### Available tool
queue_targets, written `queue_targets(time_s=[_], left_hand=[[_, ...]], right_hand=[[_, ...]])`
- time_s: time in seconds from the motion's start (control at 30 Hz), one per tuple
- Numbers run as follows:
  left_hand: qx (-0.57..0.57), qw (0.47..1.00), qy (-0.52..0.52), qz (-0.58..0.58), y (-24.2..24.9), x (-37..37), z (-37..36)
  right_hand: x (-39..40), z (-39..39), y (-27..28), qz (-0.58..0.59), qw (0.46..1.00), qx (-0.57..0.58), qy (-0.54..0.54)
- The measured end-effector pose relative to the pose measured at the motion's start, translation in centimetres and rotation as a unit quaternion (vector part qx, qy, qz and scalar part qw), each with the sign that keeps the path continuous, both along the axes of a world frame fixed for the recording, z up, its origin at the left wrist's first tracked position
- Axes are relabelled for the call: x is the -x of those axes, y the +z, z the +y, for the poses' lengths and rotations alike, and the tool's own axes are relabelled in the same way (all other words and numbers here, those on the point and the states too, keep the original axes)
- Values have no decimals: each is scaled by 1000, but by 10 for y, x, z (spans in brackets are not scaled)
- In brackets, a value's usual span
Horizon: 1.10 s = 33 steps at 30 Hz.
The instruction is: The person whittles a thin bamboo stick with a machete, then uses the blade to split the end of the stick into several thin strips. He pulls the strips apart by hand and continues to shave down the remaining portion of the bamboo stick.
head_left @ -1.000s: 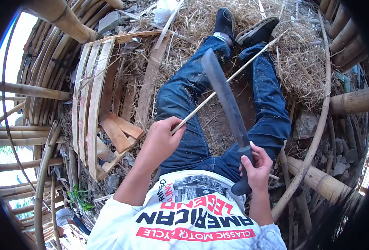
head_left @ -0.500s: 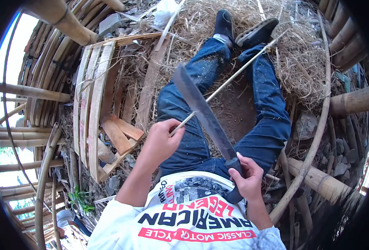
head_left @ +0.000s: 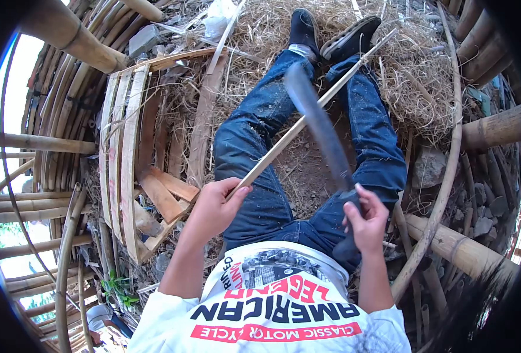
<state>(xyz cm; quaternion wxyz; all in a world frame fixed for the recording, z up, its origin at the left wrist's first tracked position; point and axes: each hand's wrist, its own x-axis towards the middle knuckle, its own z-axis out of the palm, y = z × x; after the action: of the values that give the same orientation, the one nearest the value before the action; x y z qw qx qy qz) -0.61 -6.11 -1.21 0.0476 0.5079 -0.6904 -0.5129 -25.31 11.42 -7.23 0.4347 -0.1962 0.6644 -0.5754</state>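
My left hand (head_left: 214, 207) is closed around the near end of a long, pale bamboo strip (head_left: 281, 143). The strip slants up and away between my legs, its far part over one shin near the shoe. In my right hand (head_left: 366, 219) is the dark handle of a machete (head_left: 326, 136), gripped low by my thigh. The blade, smeared by motion, points up and forward and overlaps the strip in this view. Both legs, in blue jeans (head_left: 251, 129), are stretched out on the ground.
A slatted wooden crate (head_left: 132, 106) lies on its side at my left, with wood pieces (head_left: 159, 194) inside. Dry shavings (head_left: 419, 88) cover the ground around my feet. Bamboo poles (head_left: 448, 244) and stones (head_left: 430, 167) are on the right. A bamboo wall (head_left: 66, 76) stands on the left.
The machete has moved forward and to the right, its blade now blurred. The strip has been turned to show a broader face, and my left hand has shifted slightly left and down.
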Motion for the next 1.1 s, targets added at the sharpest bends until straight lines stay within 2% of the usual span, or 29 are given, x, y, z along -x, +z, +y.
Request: queue_targets(time_s=[0.1,0.23,0.4,0.47,0.5,0.53,0.6,0.73,0.8,0.87,0.97,1.07,1.1], left_hand=[[6,1000,14,2,1,5,3],[6,1000,18,-5,4,3,-2],[22,999,20,33,-4,2,3],[46,999,-7,-13,2,6,3],[47,999,-9,-4,-1,4,1],[48,999,-12,-4,-1,1,-1],[-2,1000,6,20,-4,-4,-2],[59,998,-6,9,-7,2,1],[61,998,-1,10,-10,-2,0],[14,1000,5,5,-8,-5,-1],[25,999,17,19,-13,-3,0],[37,999,26,0,-10,-2,-1],[38,999,17,-16,-9,-2,-2]], right_hand=[[6,-8,-7,16,1000,7,-20],[-18,3,3,-24,998,35,53],[-1,-9,-6,-24,1000,10,-13],[-16,-7,0,-47,999,18,-10],[-24,-3,0,-36,999,38,15],[-29,4,7,-41,998,12,50],[-23,3,11,-70,997,-2,37],[-20,0,1,-68,998,-3,14],[-35,5,5,-65,997,15,34],[-29,2,4,-65,997,11,28],[-15,1,-1,-57,998,-9,4],[-29,7,1,-61,998,17,15],[-34,12,4,-58,997,14,54]])
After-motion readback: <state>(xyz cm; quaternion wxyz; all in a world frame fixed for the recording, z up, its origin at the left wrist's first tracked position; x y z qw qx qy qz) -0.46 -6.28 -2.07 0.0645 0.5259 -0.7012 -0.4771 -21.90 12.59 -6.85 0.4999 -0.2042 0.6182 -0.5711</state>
